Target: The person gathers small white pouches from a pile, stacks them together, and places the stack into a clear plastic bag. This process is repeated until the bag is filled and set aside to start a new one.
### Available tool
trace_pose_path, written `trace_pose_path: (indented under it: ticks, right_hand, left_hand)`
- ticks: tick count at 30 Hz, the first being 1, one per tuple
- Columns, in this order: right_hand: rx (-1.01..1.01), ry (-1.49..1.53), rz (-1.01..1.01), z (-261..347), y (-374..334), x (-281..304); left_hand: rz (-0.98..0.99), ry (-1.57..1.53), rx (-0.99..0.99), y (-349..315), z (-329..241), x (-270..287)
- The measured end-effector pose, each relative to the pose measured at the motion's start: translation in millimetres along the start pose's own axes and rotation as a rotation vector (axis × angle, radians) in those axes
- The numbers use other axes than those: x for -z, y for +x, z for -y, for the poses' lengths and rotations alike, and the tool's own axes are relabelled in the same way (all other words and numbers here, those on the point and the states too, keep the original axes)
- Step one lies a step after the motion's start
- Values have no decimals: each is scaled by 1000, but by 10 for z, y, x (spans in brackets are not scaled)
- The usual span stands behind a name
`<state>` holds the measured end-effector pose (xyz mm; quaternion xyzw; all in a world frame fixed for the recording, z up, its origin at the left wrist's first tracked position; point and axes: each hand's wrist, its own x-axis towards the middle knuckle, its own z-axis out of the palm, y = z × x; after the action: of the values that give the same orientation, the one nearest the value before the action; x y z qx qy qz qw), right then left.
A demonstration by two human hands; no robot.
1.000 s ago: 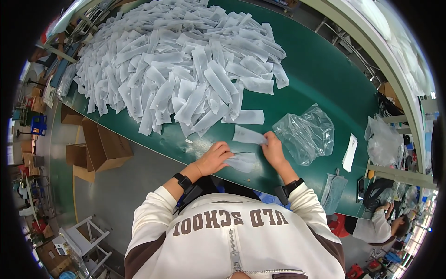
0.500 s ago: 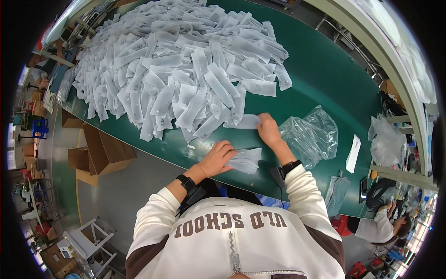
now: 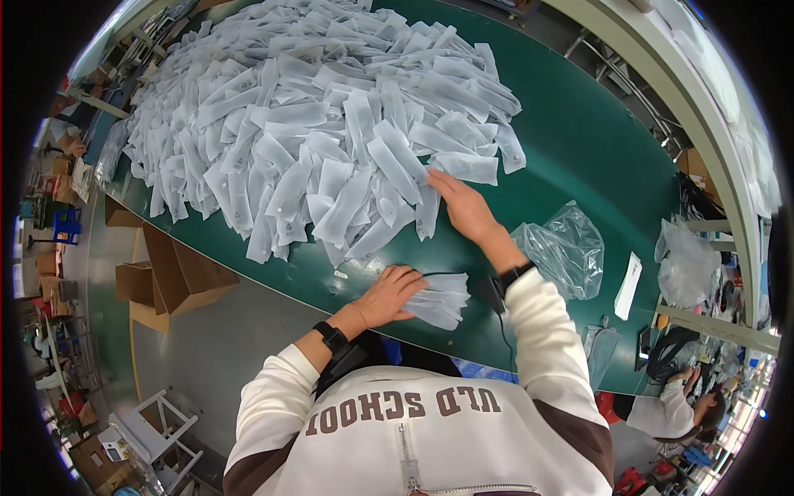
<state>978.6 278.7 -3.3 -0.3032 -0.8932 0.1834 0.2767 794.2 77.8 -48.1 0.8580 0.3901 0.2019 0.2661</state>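
My left hand (image 3: 390, 296) is closed on a fanned bundle of frosted plastic pouches (image 3: 442, 301) near the table's front edge. A thin dark strand runs along the top of that bundle. My right hand (image 3: 470, 211) is stretched to the near right edge of a large pile of the same slim frosted pouches (image 3: 281, 124). Its fingers are extended, and the fingertips touch a pouch (image 3: 428, 211) there; the thumb is mostly hidden. Whatever the pouches contain is too faint to make out.
On the green table (image 3: 571, 124), a crumpled clear plastic bag (image 3: 566, 248) lies right of my right forearm, with a white paper strip (image 3: 628, 285) beyond it. Open cardboard boxes (image 3: 186, 273) stand on the floor at left. A co-worker (image 3: 674, 405) sits at lower right.
My right hand has moved up and left to the pile. The single pouch it held is no longer in it. My left hand stays on the bundle.
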Motion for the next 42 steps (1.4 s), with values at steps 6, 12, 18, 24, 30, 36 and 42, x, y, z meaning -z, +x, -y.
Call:
trace_pose_path:
  ticks: [6, 12, 18, 24, 30, 36, 42]
  right_hand:
    - [-84, -144, 115, -290, -230, -230]
    - [-554, 91, 250, 327, -1075, -100]
    - [-435, 31, 155, 464, -1446, -159]
    - [-311, 6, 249, 624, -1471, 167]
    - [-246, -39, 155, 1027, -1507, -127]
    - [-340, -63, 45, 1009, -1697, -261]
    - [-721, -34, -200, 1105, -2105, 157]
  left_hand:
    - [-59, -8, 79, -17, -91, 29]
    - [-128, 111, 84, 59, -157, 276]
    - [-51, -28, 49, 304, 32, 287]
    - [7, -98, 1, 266, 191, 81]
    - [-254, -228, 56, 295, 228, -154]
    - [-331, -265, 74, 578, 167, -270]
    - [-474, -677, 335, 1352, 51, -468]
